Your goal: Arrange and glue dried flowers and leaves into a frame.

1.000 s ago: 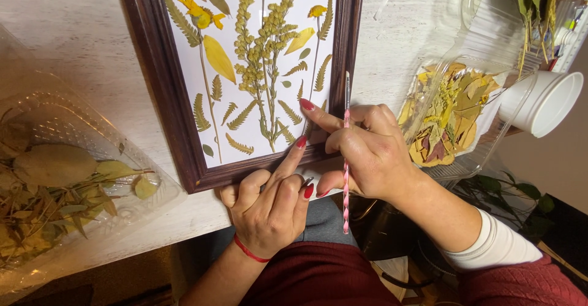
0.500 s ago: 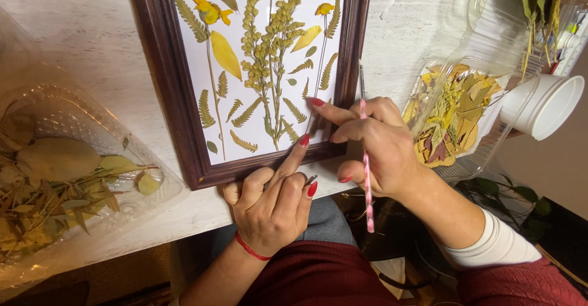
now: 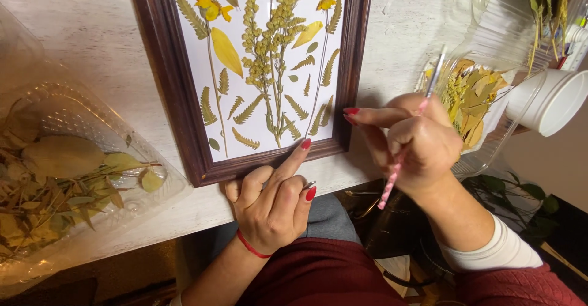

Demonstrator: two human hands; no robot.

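A dark wooden frame [image 3: 177, 98] lies on the whitewashed table, holding a white sheet [image 3: 263, 67] with pressed yellow flowers, ferns and leaves. My left hand [image 3: 272, 205] rests at the frame's bottom edge, one finger stretched onto the wood. My right hand [image 3: 413, 143] is just right of the frame's lower right corner, gripping a thin pink striped brush [image 3: 407, 134] that points up and away from the sheet. Its fingertips reach toward the frame's side.
A clear plastic tray [image 3: 37, 122] with dried leaves sits at the left. Another clear container with yellow pressed leaves [image 3: 468, 94] lies at the right, beside a white cup [image 3: 545, 101] on its side. Dried stems [image 3: 545, 6] stand at the top right.
My right hand has moved right, off the sheet to beyond the frame's corner, taking the brush with it. My left hand stays at the frame's bottom edge.
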